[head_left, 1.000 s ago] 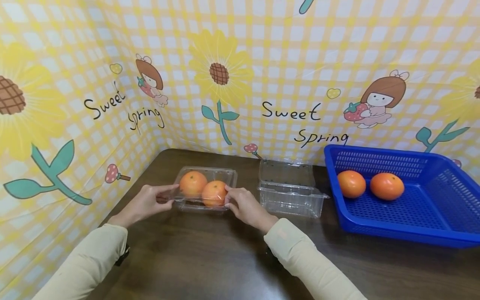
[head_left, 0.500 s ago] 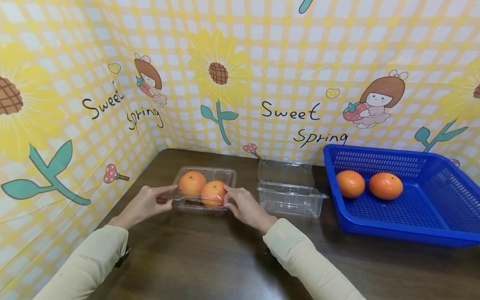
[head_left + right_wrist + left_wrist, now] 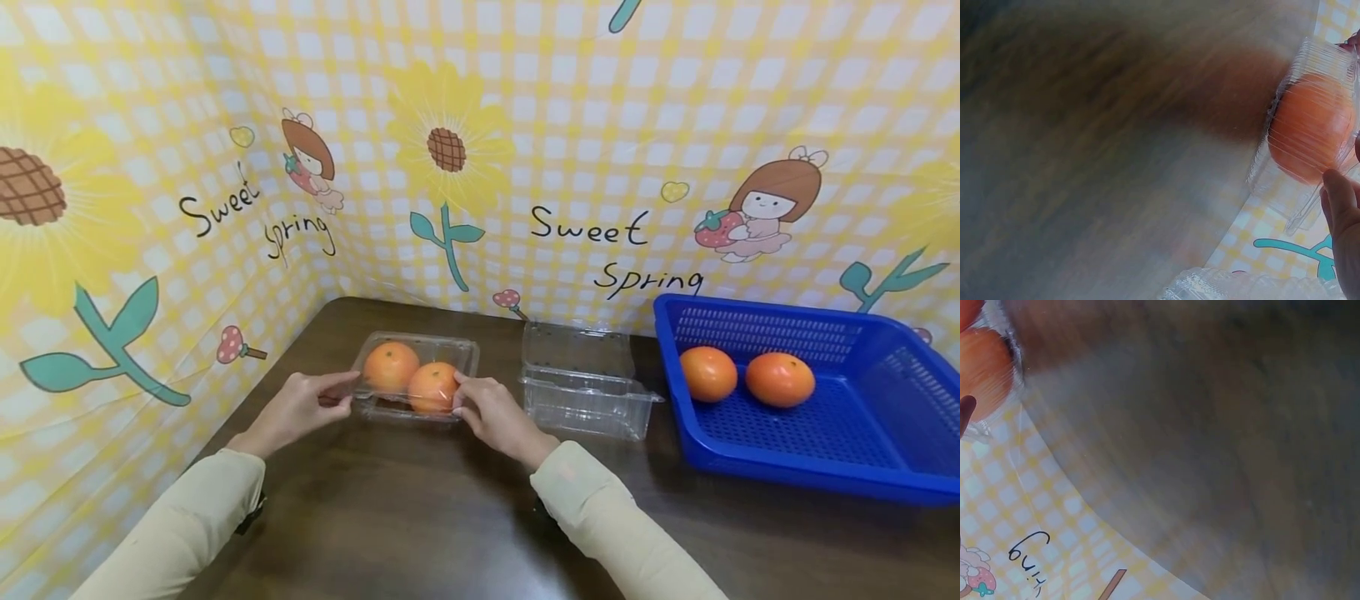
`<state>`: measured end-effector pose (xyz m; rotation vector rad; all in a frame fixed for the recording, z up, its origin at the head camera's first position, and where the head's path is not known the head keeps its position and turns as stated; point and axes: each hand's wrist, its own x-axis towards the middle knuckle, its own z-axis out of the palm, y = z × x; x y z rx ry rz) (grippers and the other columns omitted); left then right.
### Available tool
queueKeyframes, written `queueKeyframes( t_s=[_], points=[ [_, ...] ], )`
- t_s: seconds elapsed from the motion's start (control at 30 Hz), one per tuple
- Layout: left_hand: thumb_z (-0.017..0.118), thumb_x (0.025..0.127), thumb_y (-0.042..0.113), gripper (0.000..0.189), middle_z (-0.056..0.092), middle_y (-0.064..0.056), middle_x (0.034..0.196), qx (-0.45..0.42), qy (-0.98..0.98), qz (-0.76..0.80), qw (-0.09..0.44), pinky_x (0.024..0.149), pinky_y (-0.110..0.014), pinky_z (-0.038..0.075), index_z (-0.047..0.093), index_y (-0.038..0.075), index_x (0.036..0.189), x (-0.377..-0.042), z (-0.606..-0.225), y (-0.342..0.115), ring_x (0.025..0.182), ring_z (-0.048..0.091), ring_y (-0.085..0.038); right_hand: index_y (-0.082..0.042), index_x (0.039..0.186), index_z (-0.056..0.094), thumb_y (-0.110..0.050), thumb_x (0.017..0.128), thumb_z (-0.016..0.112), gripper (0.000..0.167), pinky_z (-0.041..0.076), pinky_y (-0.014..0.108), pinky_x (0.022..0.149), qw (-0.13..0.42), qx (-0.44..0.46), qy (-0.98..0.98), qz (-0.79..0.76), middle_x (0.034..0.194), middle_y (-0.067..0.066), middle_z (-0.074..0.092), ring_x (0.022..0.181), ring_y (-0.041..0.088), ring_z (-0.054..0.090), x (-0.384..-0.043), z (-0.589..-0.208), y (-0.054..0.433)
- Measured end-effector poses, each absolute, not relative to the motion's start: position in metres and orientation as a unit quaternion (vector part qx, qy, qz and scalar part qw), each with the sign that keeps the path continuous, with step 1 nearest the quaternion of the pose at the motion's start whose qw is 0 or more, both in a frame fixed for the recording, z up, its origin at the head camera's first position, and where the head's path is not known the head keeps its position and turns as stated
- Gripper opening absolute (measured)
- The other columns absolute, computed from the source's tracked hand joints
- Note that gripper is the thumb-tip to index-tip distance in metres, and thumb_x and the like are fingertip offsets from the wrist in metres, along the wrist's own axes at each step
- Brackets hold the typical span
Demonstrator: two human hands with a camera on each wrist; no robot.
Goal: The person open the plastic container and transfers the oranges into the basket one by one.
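A clear plastic clamshell box (image 3: 431, 337) sits on the dark table with two oranges in it, a rear-left orange (image 3: 391, 367) and a front-right orange (image 3: 432, 388). Clear plastic covers both fruits; whether its edges are snapped together I cannot tell. My left hand (image 3: 303, 407) pinches the box's front left corner between thumb and fingers. At the front right corner, my right hand (image 3: 497, 417) pinches the rim. In the right wrist view, the right fingers (image 3: 1337, 194) touch the lip of the box beside an orange (image 3: 1311, 128). The left wrist view catches only one fingertip.
Right of the box stands another clear clamshell box (image 3: 585, 408), its lid raised at the back. Farther right, a blue plastic basket (image 3: 795, 471) holds two more oranges. A yellow checked cloth (image 3: 480, 167) hangs along the table's back and left.
The head view has shifted slightly. Both hands keep the same hold on the box's front corners, and the oranges stay in place.
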<state>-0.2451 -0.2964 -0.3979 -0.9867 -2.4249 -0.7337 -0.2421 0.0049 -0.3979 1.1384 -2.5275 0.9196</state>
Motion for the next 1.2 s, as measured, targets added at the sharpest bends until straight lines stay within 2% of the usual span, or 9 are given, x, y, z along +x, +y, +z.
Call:
queueKeyframes(
  t_s=[0.17,0.33,0.53,0.63,0.77,0.87,0.97,1.1,1.2],
  points=[
    [0.067,0.069,-0.007,0.032,0.067,-0.009,0.075,-0.341,-0.872,-0.287,0.201,0.055,-0.015,0.049,0.064,-0.005,0.101,-0.242,-0.397,-0.299,0.062,0.063,-0.01,-0.009,0.077,0.057,-0.006,0.081,0.063,0.008,0.042,0.034,0.088,0.115,0.388,-0.86,0.311,0.121,0.016,0.052,0.107,0.025,0.052,-0.243,-0.4,0.005],
    [0.069,0.072,-0.003,0.03,0.067,-0.013,0.083,-0.312,-0.88,-0.323,0.157,0.055,-0.018,0.05,0.064,-0.004,0.102,-0.242,-0.391,-0.301,0.065,0.064,-0.01,-0.01,0.075,0.057,-0.005,0.08,0.064,0.01,0.043,0.034,0.087,0.121,0.384,-0.861,0.309,0.119,0.015,0.053,0.106,0.025,0.052,-0.244,-0.399,0.007],
    [0.068,0.072,-0.004,0.031,0.064,-0.021,0.092,-0.284,-0.887,-0.35,0.098,0.054,-0.024,0.052,0.062,-0.009,0.102,-0.242,-0.386,-0.305,0.066,0.065,-0.019,-0.01,0.076,0.057,-0.005,0.08,0.064,0.01,0.043,0.034,0.087,0.111,0.385,-0.861,0.312,0.12,0.015,0.053,0.107,0.025,0.052,-0.243,-0.398,0.007],
    [0.068,0.072,-0.003,0.032,0.064,-0.02,0.093,-0.278,-0.891,-0.349,0.082,0.055,-0.023,0.051,0.063,-0.007,0.103,-0.243,-0.384,-0.307,0.067,0.065,-0.017,-0.01,0.075,0.057,-0.005,0.08,0.064,0.01,0.043,0.035,0.087,0.109,0.385,-0.861,0.313,0.121,0.015,0.052,0.107,0.026,0.052,-0.243,-0.398,0.007],
    [0.069,0.073,0.003,0.031,0.066,-0.015,0.092,-0.288,-0.891,-0.342,0.087,0.059,-0.021,0.051,0.064,-0.002,0.103,-0.243,-0.383,-0.308,0.071,0.064,-0.013,-0.01,0.076,0.057,-0.005,0.08,0.063,0.01,0.043,0.034,0.088,0.106,0.384,-0.863,0.311,0.12,0.015,0.052,0.107,0.026,0.052,-0.242,-0.398,0.007],
    [0.07,0.073,0.003,0.03,0.064,-0.013,0.094,-0.3,-0.883,-0.346,0.102,0.064,-0.024,0.052,0.064,0.0,0.102,-0.243,-0.384,-0.307,0.078,0.064,-0.019,-0.009,0.075,0.056,-0.004,0.08,0.063,0.01,0.043,0.034,0.087,0.102,0.384,-0.864,0.31,0.119,0.014,0.054,0.108,0.025,0.051,-0.242,-0.397,0.007],
    [0.069,0.072,-0.001,0.028,0.057,-0.017,0.106,-0.306,-0.879,-0.348,0.113,0.068,-0.027,0.052,0.063,0.001,0.1,-0.244,-0.385,-0.306,0.085,0.061,-0.028,-0.009,0.075,0.056,-0.004,0.08,0.063,0.01,0.043,0.034,0.087,0.104,0.385,-0.863,0.309,0.117,0.013,0.055,0.109,0.024,0.051,-0.243,-0.397,0.006],
    [0.066,0.071,-0.006,0.029,0.044,-0.024,0.126,-0.303,-0.882,-0.347,0.096,0.071,-0.03,0.051,0.06,0.004,0.097,-0.247,-0.384,-0.304,0.091,0.059,-0.033,-0.009,0.075,0.056,-0.005,0.08,0.064,0.01,0.043,0.034,0.087,0.108,0.389,-0.862,0.307,0.117,0.013,0.055,0.109,0.024,0.051,-0.243,-0.397,0.007],
    [0.064,0.071,-0.008,0.041,0.042,-0.025,0.128,-0.299,-0.885,-0.351,0.065,0.071,-0.03,0.051,0.055,0.003,0.109,-0.25,-0.381,-0.303,0.091,0.06,-0.032,-0.009,0.074,0.056,-0.006,0.08,0.064,0.01,0.043,0.034,0.086,0.108,0.391,-0.861,0.308,0.117,0.013,0.055,0.108,0.024,0.051,-0.243,-0.396,0.007]
  ],
)
